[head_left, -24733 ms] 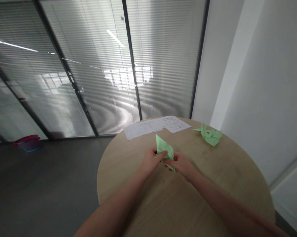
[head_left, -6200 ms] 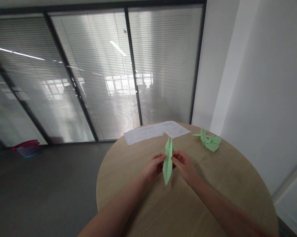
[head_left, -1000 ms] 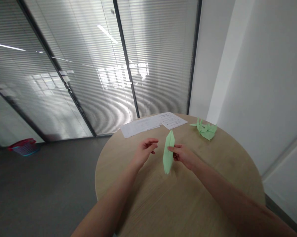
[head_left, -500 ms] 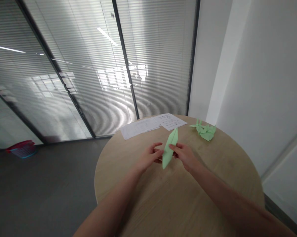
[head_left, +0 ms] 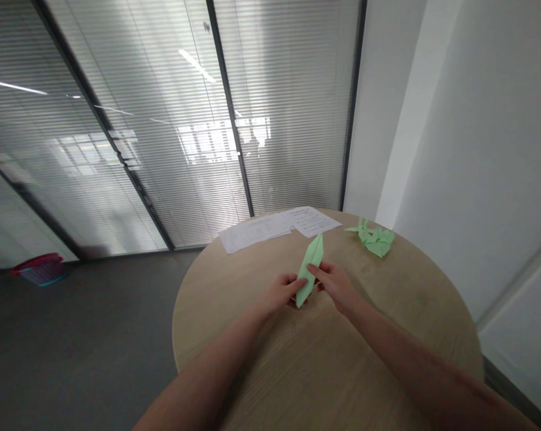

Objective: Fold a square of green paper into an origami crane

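Observation:
A folded strip of light green paper (head_left: 314, 254), pointed at its far end and creased lengthwise, is tilted above the table between my hands. My left hand (head_left: 286, 291) pinches its near end, thumb on top and fingers underneath. My right hand (head_left: 333, 280) grips it near the middle from the right side, with the thumb pressed on the upper face. The fingertips under the paper are partly hidden.
The round wooden table (head_left: 342, 359) carries several printed white sheets (head_left: 256, 232) along its far edge. Folded green paper pieces (head_left: 375, 241) lie at the far right. On the floor at left is a red and blue basket (head_left: 40, 269). A glass partition with blinds (head_left: 292, 90) stands behind.
My left hand has moved slightly down and right and closed on the near end of the green paper. My right hand keeps its hold, almost unmoved.

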Demonstrator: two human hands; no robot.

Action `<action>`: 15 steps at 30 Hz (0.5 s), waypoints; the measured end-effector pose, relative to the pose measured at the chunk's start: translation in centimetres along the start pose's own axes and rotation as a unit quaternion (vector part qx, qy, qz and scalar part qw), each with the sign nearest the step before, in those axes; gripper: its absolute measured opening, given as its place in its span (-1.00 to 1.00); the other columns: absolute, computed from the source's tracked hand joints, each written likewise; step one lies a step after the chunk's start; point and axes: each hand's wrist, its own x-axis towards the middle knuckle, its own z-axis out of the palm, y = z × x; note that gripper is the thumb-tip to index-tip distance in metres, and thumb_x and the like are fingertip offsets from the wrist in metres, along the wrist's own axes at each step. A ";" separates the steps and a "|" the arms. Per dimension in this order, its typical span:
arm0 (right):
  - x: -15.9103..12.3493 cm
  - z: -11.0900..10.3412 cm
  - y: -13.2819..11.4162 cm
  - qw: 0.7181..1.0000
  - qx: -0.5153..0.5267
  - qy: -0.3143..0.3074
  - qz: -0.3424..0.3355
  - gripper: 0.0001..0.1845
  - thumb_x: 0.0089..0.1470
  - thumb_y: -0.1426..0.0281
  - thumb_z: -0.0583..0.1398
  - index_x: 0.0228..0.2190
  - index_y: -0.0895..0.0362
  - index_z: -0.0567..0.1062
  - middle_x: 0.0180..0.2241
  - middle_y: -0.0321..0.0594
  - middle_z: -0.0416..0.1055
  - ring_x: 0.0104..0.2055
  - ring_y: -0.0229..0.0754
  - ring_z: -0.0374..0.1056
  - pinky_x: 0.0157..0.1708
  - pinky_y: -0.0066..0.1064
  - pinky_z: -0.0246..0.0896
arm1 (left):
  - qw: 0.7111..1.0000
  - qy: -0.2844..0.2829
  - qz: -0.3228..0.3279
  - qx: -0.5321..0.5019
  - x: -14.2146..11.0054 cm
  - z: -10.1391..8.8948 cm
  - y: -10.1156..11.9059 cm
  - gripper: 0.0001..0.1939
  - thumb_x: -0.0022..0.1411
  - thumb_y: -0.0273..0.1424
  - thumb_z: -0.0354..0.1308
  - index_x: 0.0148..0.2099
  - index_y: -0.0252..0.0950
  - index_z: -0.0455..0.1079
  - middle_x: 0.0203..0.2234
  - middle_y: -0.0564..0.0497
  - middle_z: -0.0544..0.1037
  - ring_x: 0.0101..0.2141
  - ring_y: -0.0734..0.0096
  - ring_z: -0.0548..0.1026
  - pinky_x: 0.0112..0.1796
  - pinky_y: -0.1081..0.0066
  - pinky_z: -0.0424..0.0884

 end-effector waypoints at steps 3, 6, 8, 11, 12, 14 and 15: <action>0.0 0.0 0.0 1.000 0.003 -0.004 0.001 -0.57 -0.08 0.04 0.31 -0.41 0.18 0.54 -0.48 -0.21 0.44 -0.48 -0.24 0.23 -0.49 -0.40 0.08 | 1.000 0.012 0.007 0.010 0.2 0.1 -0.3 -0.42 0.02 0.15 0.25 -0.40 -0.35 0.45 -0.57 -0.04 0.54 -0.57 0.40 0.47 -0.50 0.42 0.36; 0.0 0.0 0.0 1.000 0.009 -0.008 0.007 -0.58 -0.08 0.04 0.32 -0.44 0.17 0.54 -0.49 -0.22 0.43 -0.48 -0.24 0.23 -0.49 -0.40 0.08 | 1.000 0.016 0.009 0.017 0.2 0.0 -0.4 -0.41 0.02 0.15 0.25 -0.41 -0.36 0.48 -0.59 -0.03 0.52 -0.58 0.39 0.46 -0.51 0.42 0.35; 0.0 -0.1 0.0 1.000 0.018 -0.013 0.012 -0.58 -0.09 0.04 0.32 -0.44 0.17 0.54 -0.49 -0.21 0.44 -0.49 -0.25 0.22 -0.49 -0.40 0.07 | 0.999 0.028 0.012 0.027 0.2 -0.1 -0.3 -0.41 0.03 0.15 0.24 -0.43 -0.36 0.48 -0.61 -0.02 0.50 -0.58 0.40 0.44 -0.52 0.42 0.35; 0.0 -0.1 0.0 0.999 0.029 -0.025 0.020 -0.56 -0.10 0.04 0.33 -0.42 0.19 0.55 -0.48 -0.20 0.44 -0.51 -0.26 0.22 -0.50 -0.40 0.05 | 0.998 0.045 0.026 0.035 0.1 -0.4 0.1 -0.40 0.08 0.16 0.19 -0.45 -0.36 0.49 -0.61 -0.02 0.50 -0.57 0.39 0.45 -0.49 0.41 0.38; 0.0 -0.2 -0.1 0.999 0.033 -0.029 0.022 -0.56 -0.10 0.04 0.34 -0.41 0.20 0.55 -0.49 -0.20 0.44 -0.51 -0.27 0.21 -0.50 -0.40 0.05 | 0.998 0.047 0.035 0.039 0.0 -0.5 0.2 -0.40 0.09 0.15 0.18 -0.45 -0.36 0.50 -0.60 -0.02 0.50 -0.56 0.38 0.46 -0.48 0.40 0.40; -0.1 -0.1 -0.1 0.998 0.040 -0.036 0.027 -0.55 -0.12 0.04 0.35 -0.42 0.20 0.55 -0.51 -0.22 0.43 -0.52 -0.28 0.21 -0.50 -0.41 0.04 | 0.995 0.050 0.061 0.060 0.0 -0.6 0.4 -0.42 0.10 0.13 0.18 -0.47 -0.35 0.50 -0.61 -0.02 0.50 -0.56 0.39 0.45 -0.47 0.39 0.41; -0.1 -0.1 -0.1 0.998 0.046 -0.038 0.031 -0.55 -0.13 0.04 0.36 -0.43 0.20 0.54 -0.53 -0.23 0.41 -0.52 -0.28 0.20 -0.50 -0.41 0.04 | 0.993 0.052 0.074 0.073 0.0 -0.6 0.4 -0.43 0.11 0.12 0.18 -0.48 -0.35 0.49 -0.62 -0.01 0.49 -0.58 0.40 0.44 -0.48 0.40 0.41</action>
